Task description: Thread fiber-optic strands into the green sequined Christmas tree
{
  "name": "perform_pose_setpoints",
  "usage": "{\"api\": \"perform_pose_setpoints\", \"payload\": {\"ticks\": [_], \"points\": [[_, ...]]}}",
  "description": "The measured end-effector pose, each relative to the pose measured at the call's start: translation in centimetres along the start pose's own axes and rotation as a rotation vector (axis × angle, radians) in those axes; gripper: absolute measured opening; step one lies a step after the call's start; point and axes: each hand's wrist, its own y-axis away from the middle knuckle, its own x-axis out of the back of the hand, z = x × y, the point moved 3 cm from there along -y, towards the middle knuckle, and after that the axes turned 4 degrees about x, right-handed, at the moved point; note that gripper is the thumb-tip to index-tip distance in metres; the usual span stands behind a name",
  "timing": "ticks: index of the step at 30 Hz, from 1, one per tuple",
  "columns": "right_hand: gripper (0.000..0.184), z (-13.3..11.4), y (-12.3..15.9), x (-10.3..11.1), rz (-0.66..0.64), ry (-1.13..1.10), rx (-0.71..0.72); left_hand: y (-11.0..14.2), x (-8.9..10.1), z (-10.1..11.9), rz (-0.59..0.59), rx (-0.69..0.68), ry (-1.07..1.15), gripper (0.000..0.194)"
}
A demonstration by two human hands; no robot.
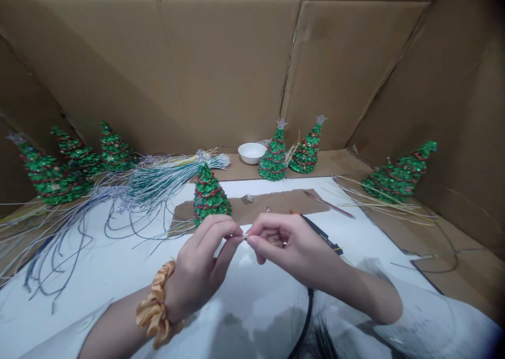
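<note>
White tabletop (98, 275) below left hand (201, 267) and right hand (294, 246), both grips clamped on thin wire (244, 236)

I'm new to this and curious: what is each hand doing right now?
Left hand: closed, pinching a thin strand.
Right hand: closed, pinching the same strand.

This looks like a makeshift craft workspace, perhaps at home: walls of folded brown corrugated cardboard (224, 69) box in a white-topped work table (94, 280). Green sequin-covered cone trees (208, 196) stand near its back edge, with loose bundles of thin pale wire strands (173, 177) spread beside them.
</note>
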Motion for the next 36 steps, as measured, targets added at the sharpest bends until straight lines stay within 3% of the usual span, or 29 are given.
{"api": "perform_pose_setpoints", "payload": {"ticks": [7,20,28,32,36], "points": [[0.013,0.0,0.5,0.0,0.092,0.217,0.147,0.2,-0.1,-0.1,0.004,0.057,0.081,0.014],[0.016,0.4,0.6,0.0,0.040,0.193,0.143,0.1,-0.1,-0.1,-0.036,0.005,0.117,0.022],[0.015,0.1,0.8,0.0,0.087,0.453,0.269,0.0,-0.3,-0.5,-0.124,0.074,0.249,0.016],[0.012,0.4,1.0,-0.4,0.011,0.511,0.221,1.0,-0.1,-0.4,-0.165,0.060,0.153,0.018],[0.011,1.0,0.9,-1.7,-0.096,0.537,0.191,2.5,0.1,-0.5,-0.224,0.152,0.137,0.020]]}}
